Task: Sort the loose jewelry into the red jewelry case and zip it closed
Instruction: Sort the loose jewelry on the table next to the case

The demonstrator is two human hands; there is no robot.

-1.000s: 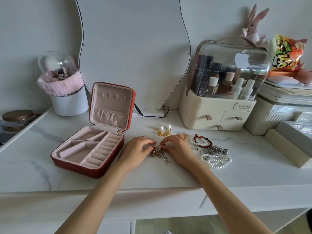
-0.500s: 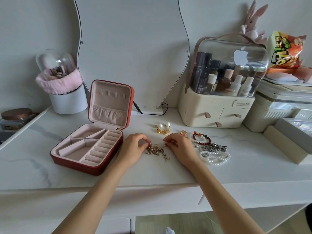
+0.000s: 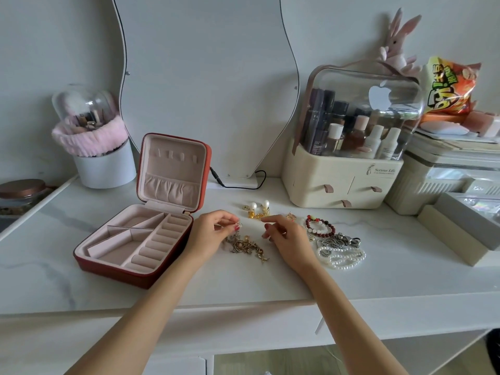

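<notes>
The red jewelry case (image 3: 108, 266) lies open on the white marble table, its pink compartments bare and its lid upright. Just right of it, my left hand (image 3: 208, 235) pinches a small piece of jewelry (image 3: 238, 225) above a tangled pile of gold chains (image 3: 244, 246). My right hand (image 3: 288, 238) hovers beside the pile with its fingers loosely curled, holding nothing. Behind the hands stand two pearl-and-gold earrings (image 3: 258, 208). To the right lie a red bead bracelet (image 3: 319, 226), a silver chain piece (image 3: 339, 239) and a white pearl strand (image 3: 342, 257).
A wavy mirror (image 3: 208, 77) stands at the back with a black cable (image 3: 238, 184) at its base. A cream cosmetics organiser (image 3: 346, 185) is at back right, a white brush pot (image 3: 105, 169) at back left. Grey boxes (image 3: 465, 226) crowd the far right.
My hands have drawn apart over the gold pile. The left hand has lifted a small piece up from the pile between its fingertips; the right hand has let go and moved slightly right.
</notes>
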